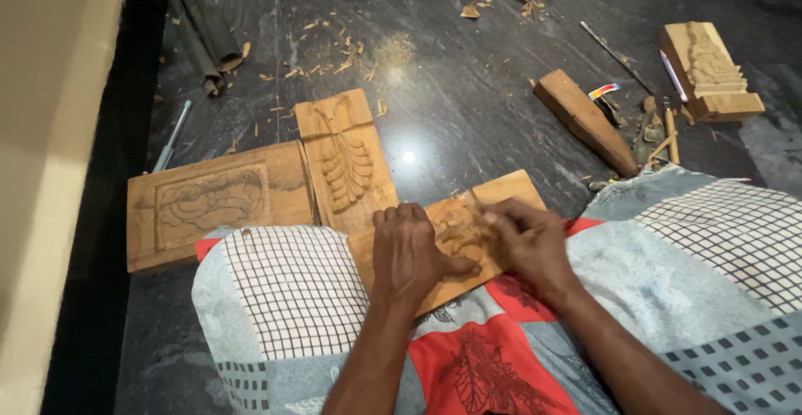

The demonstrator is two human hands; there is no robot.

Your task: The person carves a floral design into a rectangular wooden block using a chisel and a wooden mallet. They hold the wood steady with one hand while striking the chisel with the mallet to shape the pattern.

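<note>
Carved wooden panels: four, one on the lap under both hands, two on the dark floor, one far right. Left hand pressed flat on lap panel, fingers together; right hand curled on carving, contents indiscernible. Wooden wedge: one.

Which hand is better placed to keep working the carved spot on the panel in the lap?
Probably the right hand: its fingertips sit on the carved relief of the wooden panel. The left hand lies flat across the panel's middle, apparently steadying it.
</note>
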